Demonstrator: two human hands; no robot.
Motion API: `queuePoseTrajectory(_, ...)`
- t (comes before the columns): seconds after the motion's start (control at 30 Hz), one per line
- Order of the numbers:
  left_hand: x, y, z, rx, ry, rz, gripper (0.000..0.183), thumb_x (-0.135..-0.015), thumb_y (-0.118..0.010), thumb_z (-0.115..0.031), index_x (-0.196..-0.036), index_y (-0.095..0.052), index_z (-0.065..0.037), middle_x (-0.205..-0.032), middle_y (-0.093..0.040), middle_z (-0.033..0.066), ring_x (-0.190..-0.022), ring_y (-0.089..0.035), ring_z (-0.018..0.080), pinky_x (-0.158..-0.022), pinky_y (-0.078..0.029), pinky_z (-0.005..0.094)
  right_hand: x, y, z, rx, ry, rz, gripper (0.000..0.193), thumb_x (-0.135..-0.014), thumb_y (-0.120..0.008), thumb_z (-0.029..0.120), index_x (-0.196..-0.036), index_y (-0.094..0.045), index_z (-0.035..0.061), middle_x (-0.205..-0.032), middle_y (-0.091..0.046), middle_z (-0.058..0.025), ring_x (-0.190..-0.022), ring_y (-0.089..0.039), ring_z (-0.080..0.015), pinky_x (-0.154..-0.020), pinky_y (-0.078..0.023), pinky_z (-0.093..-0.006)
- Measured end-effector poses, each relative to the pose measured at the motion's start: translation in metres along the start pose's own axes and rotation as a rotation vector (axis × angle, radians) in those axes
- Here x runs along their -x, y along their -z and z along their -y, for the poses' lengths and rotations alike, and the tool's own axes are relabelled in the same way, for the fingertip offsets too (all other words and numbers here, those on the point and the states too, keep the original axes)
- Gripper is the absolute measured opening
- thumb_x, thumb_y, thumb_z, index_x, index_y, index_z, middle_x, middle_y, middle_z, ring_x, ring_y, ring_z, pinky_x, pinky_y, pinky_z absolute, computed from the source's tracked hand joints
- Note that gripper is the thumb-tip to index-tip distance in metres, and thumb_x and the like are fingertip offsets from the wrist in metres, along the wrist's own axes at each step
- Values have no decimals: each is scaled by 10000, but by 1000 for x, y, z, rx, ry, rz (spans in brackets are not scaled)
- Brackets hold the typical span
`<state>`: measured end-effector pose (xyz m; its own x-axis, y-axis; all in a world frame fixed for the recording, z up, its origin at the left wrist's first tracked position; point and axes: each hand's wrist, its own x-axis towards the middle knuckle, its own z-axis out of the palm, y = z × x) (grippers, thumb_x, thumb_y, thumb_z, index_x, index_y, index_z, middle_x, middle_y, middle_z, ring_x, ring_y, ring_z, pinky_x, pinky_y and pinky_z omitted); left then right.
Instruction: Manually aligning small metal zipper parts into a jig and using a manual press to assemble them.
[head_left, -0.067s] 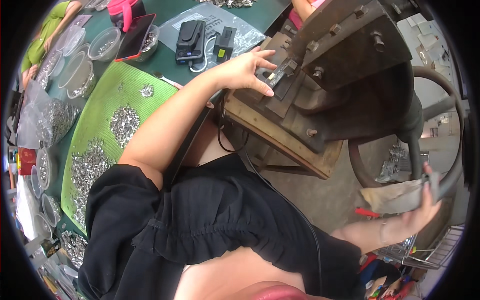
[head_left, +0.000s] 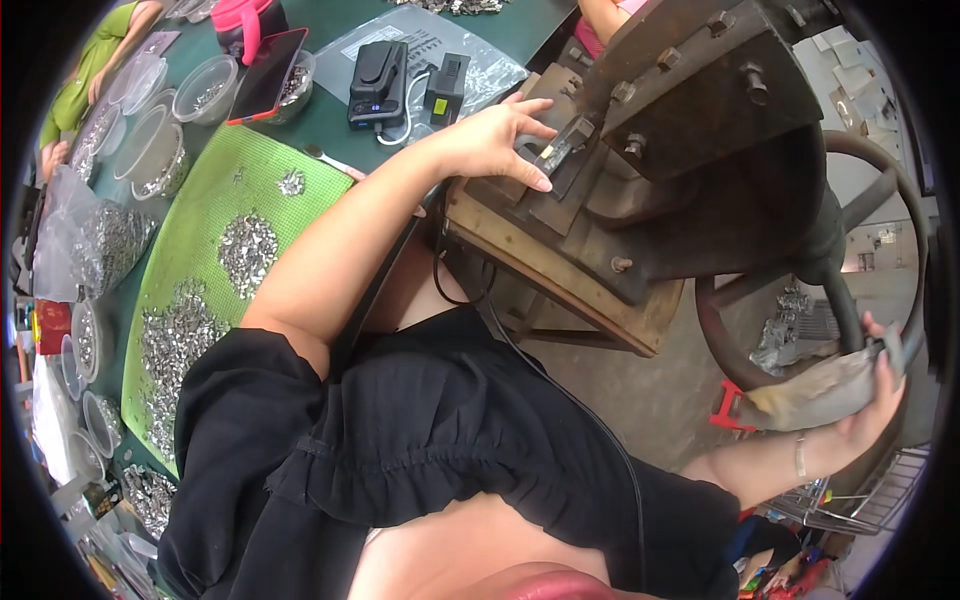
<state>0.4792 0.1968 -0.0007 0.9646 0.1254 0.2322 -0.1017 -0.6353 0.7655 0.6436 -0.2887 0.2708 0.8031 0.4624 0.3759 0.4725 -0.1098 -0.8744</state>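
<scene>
From above, a person in a black gathered-cloth top works at a heavy press (head_left: 720,190) of dark, worn metal, angular and studded with bolts, at 1 to 2 o'clock on a rough wooden stand (head_left: 545,255). At 12 o'clock the left hand (head_left: 495,145) has its fingers spread and curved, thumb apart from the rest, just beside a small oblong metal block (head_left: 565,145) on the press bed; whether they touch it I cannot tell. Between 3 and 4 o'clock the right hand (head_left: 878,385) is curled around soft, stained grey cloth (head_left: 815,393) wrapped on the round metal wheel (head_left: 708,320). At 9 to 10 o'clock a bright green, grid-textured mat (head_left: 190,235) covers part of the smooth dark green tabletop (head_left: 330,20), bearing large, medium and small heaps of shiny metal bits (head_left: 180,345). Toward 10 o'clock, a clear round plastic tub (head_left: 200,75) contains similar silvery pieces, and a crinkled transparent bag (head_left: 110,240) bulges with more. Near 11 o'clock, a flat red-edged phone (head_left: 270,78) leans over another clear tub (head_left: 303,85) with metal bits inside, below a dark mug (head_left: 235,35) with a pink lid and handle
</scene>
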Motion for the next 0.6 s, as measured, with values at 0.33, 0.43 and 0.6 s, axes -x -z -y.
queuePoseTrajectory(0.33, -20, -23, 6, 3, 15, -96, 836, -658, -896, -467, -1324, -629, -40, -1594, -334, 159, -1508, -201, 376, -1203, -253, 491, -75, 52, 26, -346, -172, 209, 483, -960, -523, 238, -1300, -512, -104, -1273, -588, -179, -1220, -532, -253, -1128, -353, -391)
queuePoseTrajectory(0.43, -14, -27, 4, -21, 58, -161, 825, -654, -898, -475, -1328, -635, -77, -1582, -347, 178, -1497, -236, 375, -1193, -277, 486, -71, 47, 29, -330, -171, 201, 480, -955, -530, 256, -1290, -520, -88, -1262, -591, -177, -1204, -539, -256, -1119, -361, -400)
queuePoseTrajectory(0.6, -10, -37, -7, -162, 72, -423, 743, -637, -907, -470, -1212, -668, -65, -1495, -457, 198, -1395, -427, 362, -1105, -408, 449, -62, 39, 30, -315, -159, 201, 475, -948, -542, 286, -1273, -532, -60, -1244, -597, -172, -1178, -550, -260, -1103, -376, -415)
